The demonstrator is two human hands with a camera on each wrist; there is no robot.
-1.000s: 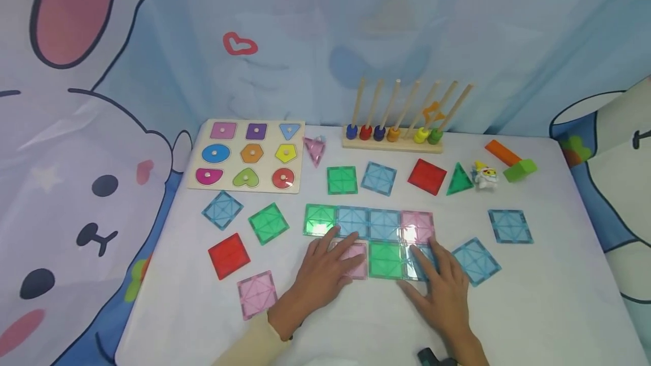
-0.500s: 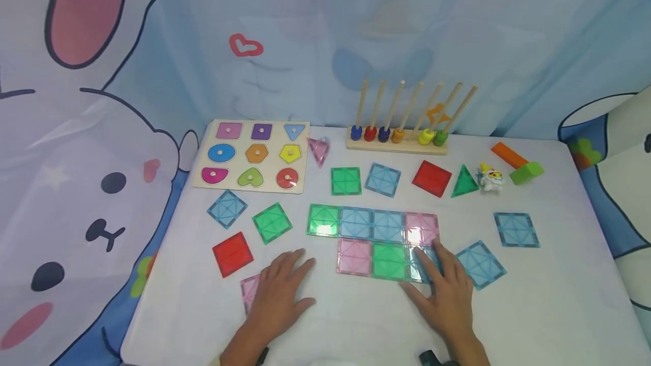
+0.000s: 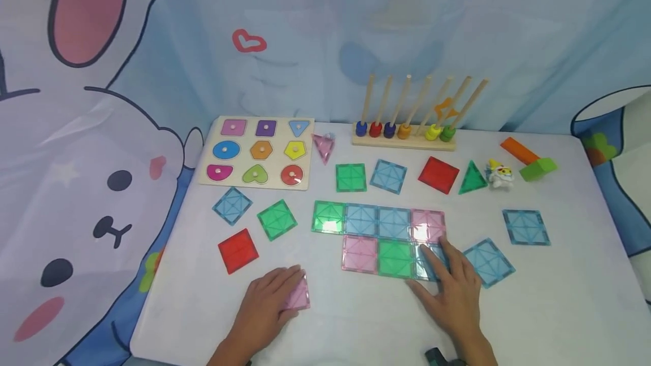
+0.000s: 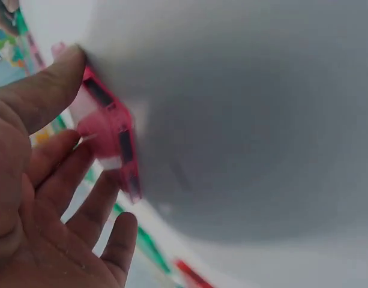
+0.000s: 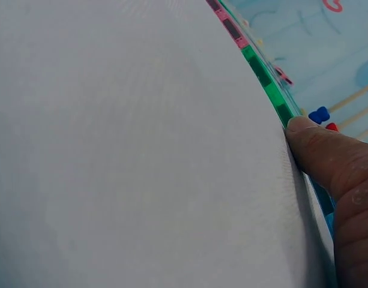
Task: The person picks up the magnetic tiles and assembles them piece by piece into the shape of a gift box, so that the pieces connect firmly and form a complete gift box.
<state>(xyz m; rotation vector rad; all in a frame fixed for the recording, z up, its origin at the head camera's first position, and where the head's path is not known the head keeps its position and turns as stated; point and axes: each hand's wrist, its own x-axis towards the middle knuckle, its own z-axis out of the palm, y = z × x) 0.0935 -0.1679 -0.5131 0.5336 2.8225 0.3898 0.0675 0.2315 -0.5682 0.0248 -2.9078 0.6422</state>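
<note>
"Lying on the left, is that a small blue tile (image 3: 232,205)?"

"Yes. A red tile (image 3: 238,251) and a green tile (image 3: 277,219) are near it."

"What does the left hand (image 3: 267,305) do?"

"It pinches a pink tile (image 3: 300,293) between its thumb and fingers. That tile is near the front of the white table (image 3: 356,323), left of the joined rows and apart from them."

"How do the rows go?"

"The back row (image 3: 361,219) is green, blue, blue, pink. The front row (image 3: 395,258) is pink, green, blue, and it touches the back one."

"And the right hand (image 3: 455,298)?"

"Its fingers are loose and spread, touching the end blue tile (image 3: 421,268) of the front row."

"Past it?"

"A turned blue tile (image 3: 490,263), then a straighter blue tile (image 3: 526,227)."
</note>
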